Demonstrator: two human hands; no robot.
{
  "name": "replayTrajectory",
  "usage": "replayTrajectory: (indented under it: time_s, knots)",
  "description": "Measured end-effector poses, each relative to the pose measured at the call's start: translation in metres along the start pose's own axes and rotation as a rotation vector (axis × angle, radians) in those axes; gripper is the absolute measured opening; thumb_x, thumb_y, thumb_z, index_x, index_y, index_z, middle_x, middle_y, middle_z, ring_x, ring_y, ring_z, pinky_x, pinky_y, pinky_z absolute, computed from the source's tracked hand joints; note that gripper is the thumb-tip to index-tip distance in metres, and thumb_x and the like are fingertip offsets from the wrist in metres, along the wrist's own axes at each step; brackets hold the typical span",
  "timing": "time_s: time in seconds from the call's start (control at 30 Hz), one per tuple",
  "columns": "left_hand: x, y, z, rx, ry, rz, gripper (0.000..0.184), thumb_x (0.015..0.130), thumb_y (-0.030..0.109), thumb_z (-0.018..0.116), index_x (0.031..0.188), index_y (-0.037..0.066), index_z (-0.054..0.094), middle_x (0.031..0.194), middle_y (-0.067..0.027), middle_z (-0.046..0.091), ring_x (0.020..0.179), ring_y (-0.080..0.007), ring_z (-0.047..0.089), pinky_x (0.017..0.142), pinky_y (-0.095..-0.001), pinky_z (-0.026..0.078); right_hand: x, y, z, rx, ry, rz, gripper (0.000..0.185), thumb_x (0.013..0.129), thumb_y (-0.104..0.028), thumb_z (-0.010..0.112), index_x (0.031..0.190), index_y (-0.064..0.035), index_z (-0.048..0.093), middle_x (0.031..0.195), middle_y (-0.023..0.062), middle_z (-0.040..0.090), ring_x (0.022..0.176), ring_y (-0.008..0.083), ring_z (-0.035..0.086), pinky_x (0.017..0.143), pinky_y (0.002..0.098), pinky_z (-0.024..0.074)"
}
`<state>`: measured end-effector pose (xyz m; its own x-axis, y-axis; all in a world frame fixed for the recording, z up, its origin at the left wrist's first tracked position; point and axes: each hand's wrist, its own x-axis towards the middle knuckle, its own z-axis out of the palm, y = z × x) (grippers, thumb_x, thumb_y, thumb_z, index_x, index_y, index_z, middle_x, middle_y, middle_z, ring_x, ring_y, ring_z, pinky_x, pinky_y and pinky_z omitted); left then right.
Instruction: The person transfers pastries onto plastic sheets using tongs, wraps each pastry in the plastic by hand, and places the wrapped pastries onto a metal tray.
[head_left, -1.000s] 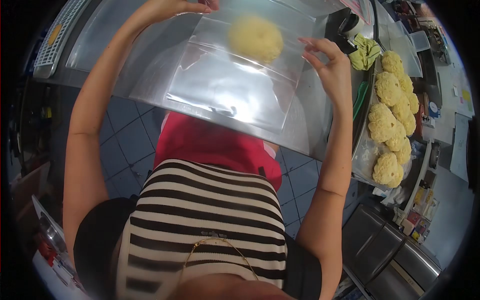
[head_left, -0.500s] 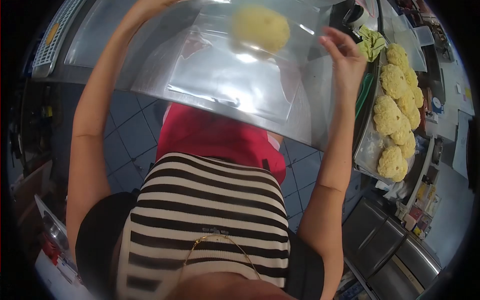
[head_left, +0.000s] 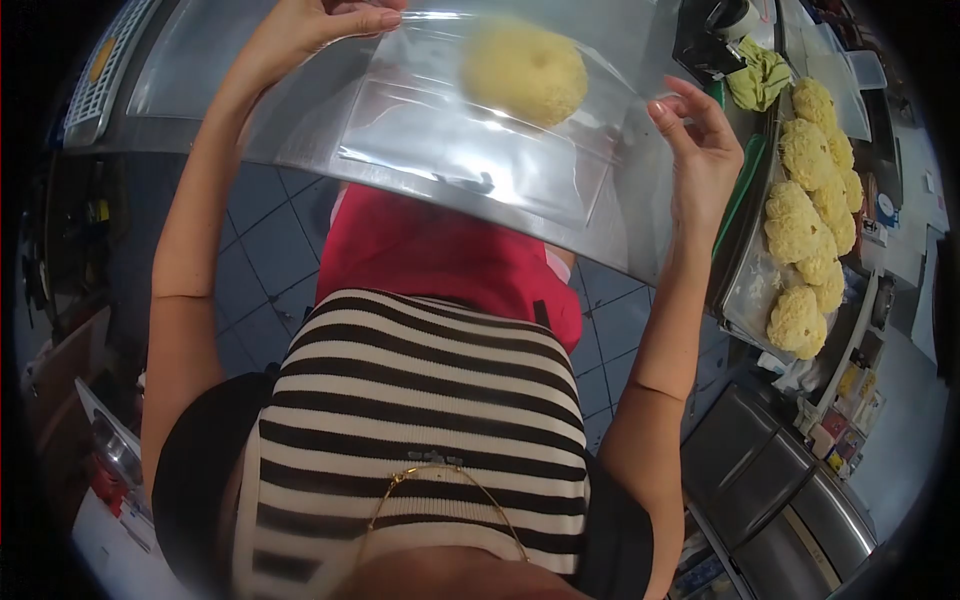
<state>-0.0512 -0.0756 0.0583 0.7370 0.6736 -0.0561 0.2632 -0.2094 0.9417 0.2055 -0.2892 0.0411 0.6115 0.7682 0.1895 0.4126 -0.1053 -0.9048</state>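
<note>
A clear plastic sheet (head_left: 450, 110) is stretched between my two hands over the metal work surface. My left hand (head_left: 325, 25) pinches its far left edge between thumb and fingers. At the right, my right hand (head_left: 705, 140) has thumb and fingertips drawn together at the sheet's other edge. Under the film lies a round lump of pale yellow, dough-like food (head_left: 545, 75), its left part blurred by the plastic. Another flat clear sheet (head_left: 470, 185) lies beneath, reaching toward the near edge and reflecting light.
On the right, a metal tray (head_left: 755, 320) bears several shaggy yellow lumps (head_left: 800, 230). A yellow-green cloth (head_left: 760, 75) lies beyond it, next to a black object (head_left: 705, 45). A white plastic basket (head_left: 100, 85) stands at far left. The metal counter's near edge (head_left: 440, 195) runs before me.
Both hands have come nearer my body, bringing the plastic sheet's edge lower over the yellow lump. More of my left hand now shows. The camera view has shifted slightly.
</note>
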Motion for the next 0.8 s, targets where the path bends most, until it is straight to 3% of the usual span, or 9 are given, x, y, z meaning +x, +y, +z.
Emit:
replayTrajectory:
  time_s: [0.13,0.27,0.37,0.4,0.5,0.67,0.77,0.8]
  knots:
    - [0.001,-0.016,0.003,-0.169,0.007,-0.070,0.011,0.074,0.008,0.068,0.079,0.000,0.062,0.067,-0.0020,0.060,0.062,-0.0074,0.057,0.056,-0.0188,0.045,-0.001,0.003,-0.001,0.099,-0.014,0.051,0.032,0.072,-0.002,0.069,0.102,0.0008,0.059,0.080,0.0020,0.061,0.072,0.0070,0.054,0.072,0.0192,0.0411]
    - [0.014,-0.036,0.003,0.008,0.056,-0.076,0.011,0.075,0.007,0.067,0.080,0.000,0.061,0.067,-0.0018,0.060,0.061,-0.0072,0.056,0.057,-0.0182,0.044,0.002,0.012,-0.003,0.127,-0.035,0.041,0.037,0.073,-0.003,0.068,0.108,0.0024,0.055,0.077,0.0033,0.062,0.075,0.0089,0.057,0.076,0.0216,0.0427]
    - [0.040,-0.071,0.015,-0.947,-0.468,0.679,0.012,0.075,0.009,0.067,0.081,0.001,0.061,0.067,-0.0003,0.059,0.059,-0.0057,0.053,0.056,-0.0177,0.042,0.004,0.019,-0.004,0.231,-0.075,0.056,0.040,0.074,-0.004,0.068,0.111,0.0024,0.053,0.076,0.0033,0.062,0.074,0.0099,0.058,0.076,0.0225,0.0431]
    - [0.036,-0.071,0.012,-0.949,-0.468,0.676,0.012,0.075,0.009,0.067,0.081,0.001,0.061,0.067,-0.0003,0.059,0.059,-0.0057,0.053,0.056,-0.0177,0.042,0.004,0.020,-0.004,0.283,-0.095,0.064,0.042,0.074,-0.005,0.068,0.112,0.0023,0.052,0.075,0.0033,0.062,0.073,0.0104,0.059,0.077,0.0230,0.0433]
    - [0.012,-0.058,-0.008,0.159,0.018,0.006,0.015,0.080,0.024,0.062,0.083,0.010,0.066,0.088,-0.0021,0.063,0.083,-0.0134,0.059,0.084,-0.0307,0.045,0.004,0.020,-0.002,0.285,-0.085,0.081,0.042,0.075,-0.006,0.068,0.113,0.0018,0.051,0.075,0.0036,0.062,0.072,0.0108,0.059,0.077,0.0233,0.0434]
    - [0.016,-0.059,-0.006,0.201,-0.012,0.070,0.022,0.082,0.030,0.061,0.093,0.012,0.067,0.079,0.0020,0.062,0.077,-0.0078,0.058,0.081,-0.0275,0.045,0.005,0.020,0.000,0.272,-0.083,0.109,0.045,0.076,-0.008,0.067,0.117,0.0010,0.049,0.076,0.0038,0.063,0.071,0.0099,0.059,0.077,0.0222,0.0423]
    - [0.008,-0.024,0.012,-0.210,0.041,-0.022,0.013,0.075,0.010,0.067,0.082,0.002,0.062,0.066,0.0003,0.058,0.059,-0.0051,0.052,0.057,-0.0174,0.041,0.005,0.023,0.002,0.302,-0.081,0.116,0.042,0.077,-0.010,0.066,0.115,0.0010,0.052,0.077,0.0036,0.063,0.070,0.0088,0.058,0.076,0.0208,0.0409]
    - [0.007,-0.021,0.014,-0.210,0.040,-0.022,0.013,0.075,0.010,0.067,0.082,0.002,0.062,0.066,0.0003,0.058,0.059,-0.0051,0.052,0.057,-0.0174,0.041,0.005,0.024,0.003,0.317,-0.080,0.118,0.040,0.078,-0.011,0.066,0.114,0.0009,0.053,0.078,0.0035,0.063,0.070,0.0083,0.058,0.076,0.0201,0.0402]
